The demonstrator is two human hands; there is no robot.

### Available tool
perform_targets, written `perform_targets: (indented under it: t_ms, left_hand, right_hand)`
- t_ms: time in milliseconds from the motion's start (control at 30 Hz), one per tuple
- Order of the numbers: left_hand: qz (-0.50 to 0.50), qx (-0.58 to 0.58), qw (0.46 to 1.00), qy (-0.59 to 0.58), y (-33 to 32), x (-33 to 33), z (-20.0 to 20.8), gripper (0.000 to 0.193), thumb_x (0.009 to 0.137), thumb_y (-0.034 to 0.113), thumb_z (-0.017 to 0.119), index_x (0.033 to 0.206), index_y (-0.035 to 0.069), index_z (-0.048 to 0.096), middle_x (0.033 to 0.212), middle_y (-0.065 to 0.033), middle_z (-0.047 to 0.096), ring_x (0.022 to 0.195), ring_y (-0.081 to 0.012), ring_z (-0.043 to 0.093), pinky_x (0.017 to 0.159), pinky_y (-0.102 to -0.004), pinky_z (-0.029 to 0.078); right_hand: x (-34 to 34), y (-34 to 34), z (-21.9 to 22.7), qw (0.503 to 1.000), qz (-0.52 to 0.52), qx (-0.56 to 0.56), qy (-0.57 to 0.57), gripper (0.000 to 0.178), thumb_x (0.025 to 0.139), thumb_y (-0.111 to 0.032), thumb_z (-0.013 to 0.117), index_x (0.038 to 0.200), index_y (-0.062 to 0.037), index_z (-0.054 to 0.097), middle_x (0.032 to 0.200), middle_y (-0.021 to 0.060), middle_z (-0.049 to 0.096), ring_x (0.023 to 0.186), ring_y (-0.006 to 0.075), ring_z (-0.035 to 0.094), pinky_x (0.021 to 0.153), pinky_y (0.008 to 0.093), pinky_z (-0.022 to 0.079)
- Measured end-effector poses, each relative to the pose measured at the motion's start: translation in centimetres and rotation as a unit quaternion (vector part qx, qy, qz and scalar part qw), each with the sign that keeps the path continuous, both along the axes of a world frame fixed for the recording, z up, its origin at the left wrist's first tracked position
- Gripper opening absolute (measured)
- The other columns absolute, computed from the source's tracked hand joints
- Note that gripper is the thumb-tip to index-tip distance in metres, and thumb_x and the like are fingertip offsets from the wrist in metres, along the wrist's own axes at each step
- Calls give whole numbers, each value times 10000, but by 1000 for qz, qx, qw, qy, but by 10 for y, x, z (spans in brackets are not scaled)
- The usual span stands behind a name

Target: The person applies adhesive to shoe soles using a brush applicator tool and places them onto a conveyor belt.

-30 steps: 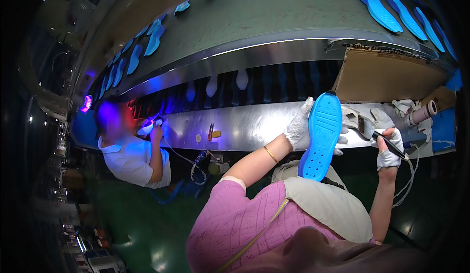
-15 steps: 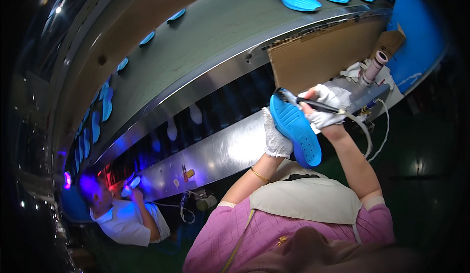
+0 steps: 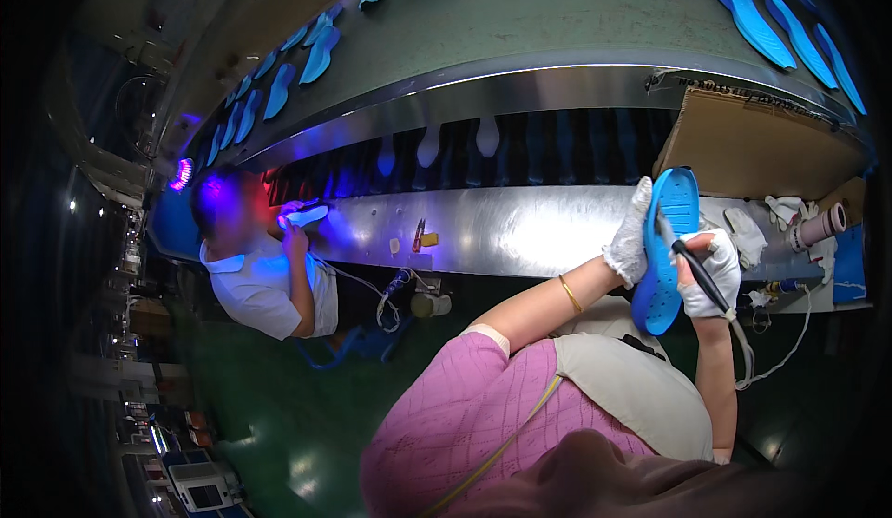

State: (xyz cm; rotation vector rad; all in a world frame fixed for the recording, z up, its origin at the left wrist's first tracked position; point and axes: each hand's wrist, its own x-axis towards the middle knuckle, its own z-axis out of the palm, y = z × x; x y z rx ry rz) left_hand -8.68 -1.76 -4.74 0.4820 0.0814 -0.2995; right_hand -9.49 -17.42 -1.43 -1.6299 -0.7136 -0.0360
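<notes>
Counted here: 1 gloved left hand [image 3: 629, 239], 1 gloved right hand [image 3: 717, 276], 1 blue sole [image 3: 658, 272], 1 black-handled tool [image 3: 703, 276]; 1 other person [image 3: 269, 290] with 1 lit sole [image 3: 305, 217]; at least 13 belt soles [image 3: 753, 21], some overlapping; 1 large cardboard panel [image 3: 757, 146]; 1 pink cylinder [image 3: 819, 227]; 1 gold bangle [image 3: 570, 293].

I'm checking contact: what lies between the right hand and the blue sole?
In the head view, a black-handled tool: the right hand grips it, and its front end reaches over the blue sole. Whether the tip touches is unclear.
</notes>
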Motion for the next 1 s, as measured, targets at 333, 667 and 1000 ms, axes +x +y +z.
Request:
perform_targets:
  t_ms: [333, 667, 1000]
  left_hand:
    - [-57, 25, 998, 17, 36, 6, 7, 773, 893, 734, 440, 1279, 76, 565, 1134, -124, 651, 951, -237, 657, 853, -408, 566]
    - [-141, 132, 979, -67, 35, -28, -28, 844, 864, 731, 452, 1447, 123, 405, 1271, -166, 586, 1096, -292, 619, 904, -435, 555]
    - [-46, 63, 991, -108, 24, 4, -15, 1116, 712, 905, 355, 1415, 40, 414, 1255, -194, 600, 1058, -307, 644, 924, -441, 546]
  right_hand:
    - [-18, 13, -3, 1000, 18, -2, -9, 249, 777, 107, 676, 946, -36, 563, 926, 87, 603, 773, 128, 617, 715, 242, 511]
    - [-24, -23, -22, 995, -29, 21, 98, 147, 831, 33, 676, 927, -35, 588, 922, 52, 617, 797, 95, 567, 736, 231, 462]
    - [-21, -9, 1, 992, 3, 38, 116, 160, 858, 52, 647, 977, -26, 575, 977, 80, 641, 712, 76, 577, 673, 214, 474]
